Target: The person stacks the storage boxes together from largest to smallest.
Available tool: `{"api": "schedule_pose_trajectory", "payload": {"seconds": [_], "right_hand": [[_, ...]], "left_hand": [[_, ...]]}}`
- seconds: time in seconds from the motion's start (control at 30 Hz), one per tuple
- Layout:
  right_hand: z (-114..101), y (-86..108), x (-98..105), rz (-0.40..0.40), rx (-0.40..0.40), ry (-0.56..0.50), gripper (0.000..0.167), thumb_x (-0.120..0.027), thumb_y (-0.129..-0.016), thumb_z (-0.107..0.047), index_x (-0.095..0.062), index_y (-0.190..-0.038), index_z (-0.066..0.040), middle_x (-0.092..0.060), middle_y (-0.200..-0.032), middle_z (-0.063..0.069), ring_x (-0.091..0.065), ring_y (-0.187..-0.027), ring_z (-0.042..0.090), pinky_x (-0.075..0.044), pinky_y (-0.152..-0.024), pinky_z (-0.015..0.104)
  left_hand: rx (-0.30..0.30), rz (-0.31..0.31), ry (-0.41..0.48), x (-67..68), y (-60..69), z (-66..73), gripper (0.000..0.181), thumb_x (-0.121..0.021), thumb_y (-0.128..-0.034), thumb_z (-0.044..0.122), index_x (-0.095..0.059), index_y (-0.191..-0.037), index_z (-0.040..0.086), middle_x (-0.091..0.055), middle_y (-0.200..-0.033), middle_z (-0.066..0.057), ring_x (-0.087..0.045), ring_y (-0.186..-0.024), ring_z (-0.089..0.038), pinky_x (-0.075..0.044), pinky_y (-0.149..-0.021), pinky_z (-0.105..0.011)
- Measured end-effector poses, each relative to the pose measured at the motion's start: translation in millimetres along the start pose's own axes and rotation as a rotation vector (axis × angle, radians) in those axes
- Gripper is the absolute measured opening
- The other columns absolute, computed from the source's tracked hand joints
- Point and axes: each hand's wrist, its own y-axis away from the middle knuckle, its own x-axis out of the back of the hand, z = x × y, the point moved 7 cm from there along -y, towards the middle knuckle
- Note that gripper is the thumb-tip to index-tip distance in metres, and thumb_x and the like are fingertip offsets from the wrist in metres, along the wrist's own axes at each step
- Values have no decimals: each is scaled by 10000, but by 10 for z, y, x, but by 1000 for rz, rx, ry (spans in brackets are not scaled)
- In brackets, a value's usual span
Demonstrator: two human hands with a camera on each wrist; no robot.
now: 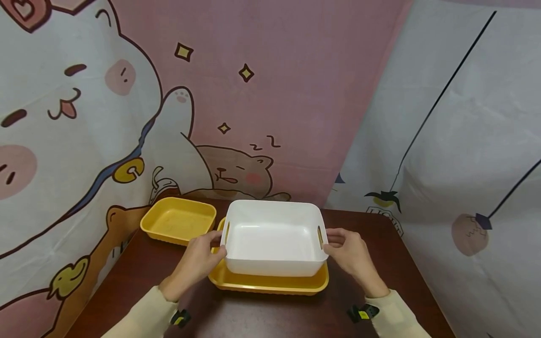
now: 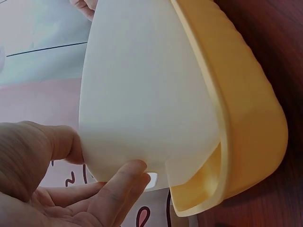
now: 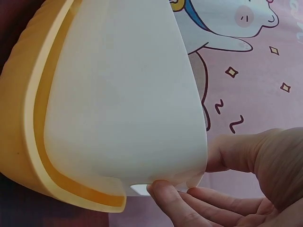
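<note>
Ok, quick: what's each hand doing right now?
Left hand: holding the white bin by its left end.
Right hand: holding the same bin by its right end.

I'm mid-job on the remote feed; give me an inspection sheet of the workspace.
Surface: dark reddish-brown table, shiny.
Job's things: white bin, its lower part inside the front yellow tray; whether it rests on the bottom, cannot tell.
Clutter: nothing seen beyond the rear yellow tray, off to the left.
Hands: left hand grips the bin's left end, right hand its right end.
Cables: nothing seen.
Surroundings: pink and white cloth printed with cartoon animals.
</note>
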Motion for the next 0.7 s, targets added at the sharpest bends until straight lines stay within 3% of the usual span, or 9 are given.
{"api": "schedule_pose_trajectory", "payload": {"seconds": [0.3, 0.7], "right_hand": [[53, 7, -65, -9, -15, -7, 468, -863, -1031, -110, -732, -1456, 36, -808, -1378, 280, -853, -1179, 414, -712, -1008, 547], [76, 11, -116, -6, -18, -20, 457, -870, -1015, -80, -738, -1432, 53, -816, -1354, 285, -861, -1153, 404, -716, -995, 543]], "left_hand": [[2, -9, -6, -14, 5, -19, 452, -777, -1028, 51, -746, -1459, -80, -856, -1312, -211, -830, -1170, -311, -729, -958, -473], [22, -23, 0, -49, -1, -72, 458, -779, -1036, 60, -740, -1472, -72, -846, -1345, -212, -824, -1191, -316, -728, -968, -481]]}}
